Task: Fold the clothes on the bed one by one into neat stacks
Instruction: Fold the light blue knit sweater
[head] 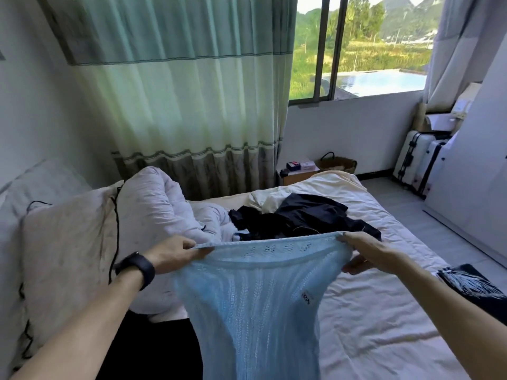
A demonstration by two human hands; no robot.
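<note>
A light blue knitted garment [258, 303] hangs in the air in front of me, stretched by its top edge. My left hand [175, 252] pinches the left end of that edge, a black watch on its wrist. My right hand [365, 253] pinches the right end. Behind the garment a heap of dark clothes [301, 218] lies on the bed [384, 311], with a cream-coloured cloth [270, 200] at its far side. The lower part of the blue garment drops out of view at the bottom.
A crumpled white duvet [162, 204] and a pillow [65, 248] fill the bed's left side. A dark folded item with white streaks [472, 286] lies at the bed's right edge. Beyond stand a bedside table [297, 174], a basket [338, 163] and suitcases [422, 160].
</note>
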